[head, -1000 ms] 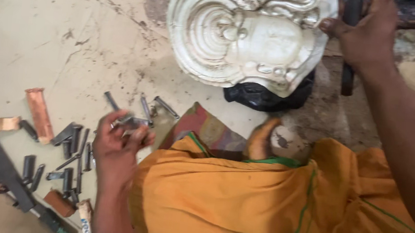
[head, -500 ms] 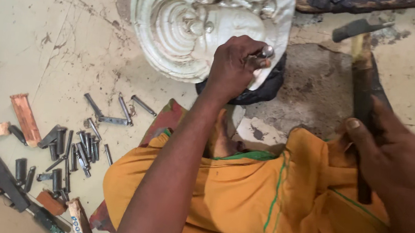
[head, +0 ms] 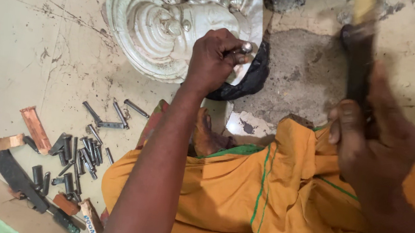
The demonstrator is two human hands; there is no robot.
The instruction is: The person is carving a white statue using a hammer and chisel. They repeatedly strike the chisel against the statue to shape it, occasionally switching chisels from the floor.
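Looks like mid-chasing: left hand (head: 213,60) has fingers clamped on a punch (head: 244,48) set against the silver relief (head: 176,21) on the floor, right hand (head: 369,144) gripping a raised hammer (head: 360,60). Next needs a square strike.

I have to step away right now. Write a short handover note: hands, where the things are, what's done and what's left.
Left hand: closed on a small metal punch, tip against the pale embossed metal relief.
Right hand: gripping a dark-handled hammer, raised and blurred.
The relief lies on the floor, its edge on a black pad.
Spare punches lie scattered on the floor to the left.
Done: relief already heavily shaped.
Left: cannot tell how much.
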